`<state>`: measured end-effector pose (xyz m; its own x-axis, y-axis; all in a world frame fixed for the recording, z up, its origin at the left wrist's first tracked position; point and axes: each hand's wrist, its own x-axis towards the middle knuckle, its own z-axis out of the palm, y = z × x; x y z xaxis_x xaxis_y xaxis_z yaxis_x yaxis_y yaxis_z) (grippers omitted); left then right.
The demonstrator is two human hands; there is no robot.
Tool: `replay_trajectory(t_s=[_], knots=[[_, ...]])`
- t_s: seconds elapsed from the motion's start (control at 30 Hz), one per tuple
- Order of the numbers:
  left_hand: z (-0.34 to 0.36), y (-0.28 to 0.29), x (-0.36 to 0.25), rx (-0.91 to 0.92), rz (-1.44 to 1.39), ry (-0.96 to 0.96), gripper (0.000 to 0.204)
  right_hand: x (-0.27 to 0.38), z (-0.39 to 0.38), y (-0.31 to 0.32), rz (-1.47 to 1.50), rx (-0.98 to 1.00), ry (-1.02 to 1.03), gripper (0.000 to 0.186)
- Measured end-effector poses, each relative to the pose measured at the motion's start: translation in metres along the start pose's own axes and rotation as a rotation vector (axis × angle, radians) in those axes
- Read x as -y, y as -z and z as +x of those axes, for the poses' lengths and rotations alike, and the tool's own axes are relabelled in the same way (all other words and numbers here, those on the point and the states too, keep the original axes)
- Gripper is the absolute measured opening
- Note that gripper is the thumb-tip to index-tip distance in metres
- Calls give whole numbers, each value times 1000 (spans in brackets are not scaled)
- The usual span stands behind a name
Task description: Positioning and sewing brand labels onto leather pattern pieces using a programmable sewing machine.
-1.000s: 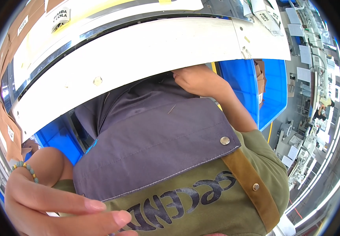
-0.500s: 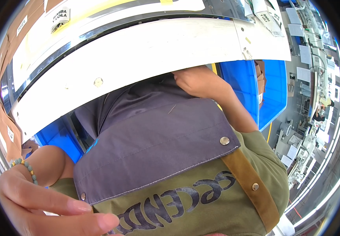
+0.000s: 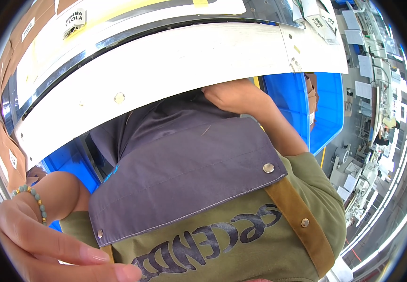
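My left hand (image 3: 48, 239), raised close at the lower left, has its thumb and a finger stretched out with their tips a little apart. Nothing shows between them, and the lower edge cuts off part of the hand. A beaded bracelet (image 3: 36, 199) circles that wrist. My right hand (image 3: 229, 96) rests at the upper edge of my dark grey apron (image 3: 184, 169), against the near edge of the white table (image 3: 175, 61). Its fingers are curled inward and mostly hidden, so whether they hold any cloth does not show.
Blue bins (image 3: 326, 110) stand right of the table, one with brown pieces (image 3: 311, 101) inside. Another blue bin (image 3: 71, 162) shows under the table at left. Brown sheets (image 3: 8, 141) hang over the left edge. A white roll (image 3: 75, 23) and a white box (image 3: 319, 21) lie on top.
My left hand has shifted slightly down and to the left, its fingers still stretched. My right hand has slid slightly left along the table edge.
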<state>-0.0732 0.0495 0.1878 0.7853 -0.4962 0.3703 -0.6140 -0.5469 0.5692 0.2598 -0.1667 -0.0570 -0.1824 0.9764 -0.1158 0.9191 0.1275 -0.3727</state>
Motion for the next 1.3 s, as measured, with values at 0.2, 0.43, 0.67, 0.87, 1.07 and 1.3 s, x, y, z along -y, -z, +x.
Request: replay_trajectory(t_s=[0.2,0.43,0.67,0.87,1.07,1.3], knots=[[-3,0,3,18,-18,-22,15,23,9,16,254,168,-142,39],[-3,-2,-2,32,-56,33,8,25,12,15,301,216,-131,40],[13,-4,5,36,-84,72,14,25,12,9,297,170,-122,39],[-7,-2,3,33,-99,95,11,19,3,13,301,126,-199,37],[-18,-5,7,27,-122,114,8,14,-4,9,303,102,-203,32],[-29,-1,12,33,-142,122,5,15,-3,11,324,82,-232,32]])
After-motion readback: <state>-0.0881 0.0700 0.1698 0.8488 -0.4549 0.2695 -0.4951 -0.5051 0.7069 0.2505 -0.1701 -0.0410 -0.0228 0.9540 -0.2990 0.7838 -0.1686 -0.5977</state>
